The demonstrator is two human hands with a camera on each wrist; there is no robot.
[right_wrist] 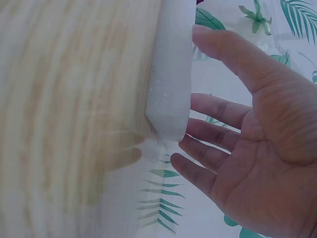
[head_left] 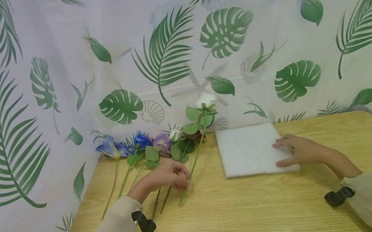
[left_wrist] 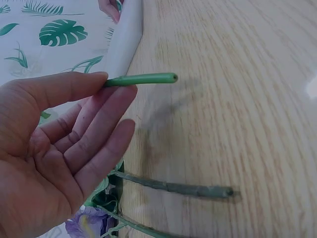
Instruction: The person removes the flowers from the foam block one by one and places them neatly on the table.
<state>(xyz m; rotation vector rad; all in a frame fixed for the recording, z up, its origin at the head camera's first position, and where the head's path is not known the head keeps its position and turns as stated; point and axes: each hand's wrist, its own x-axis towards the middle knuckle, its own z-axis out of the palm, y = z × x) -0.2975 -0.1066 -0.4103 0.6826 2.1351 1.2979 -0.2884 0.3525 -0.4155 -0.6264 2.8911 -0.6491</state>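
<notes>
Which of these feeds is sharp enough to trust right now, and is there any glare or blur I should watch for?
Head view: sharp, evenly lit, slight glare on the table at the bottom edge. Left wrist view: crisp on the left hand pinching the green stem, bright spot at right edge. Right wrist view: wood smeared by blur; right hand and foam block clearer.

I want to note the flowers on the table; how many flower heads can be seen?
5, possibly more hidden among the leaves: a blue flower far left, a darker blue flower, a purple flower, a small white bud, and a white rose against the curtain.
</notes>
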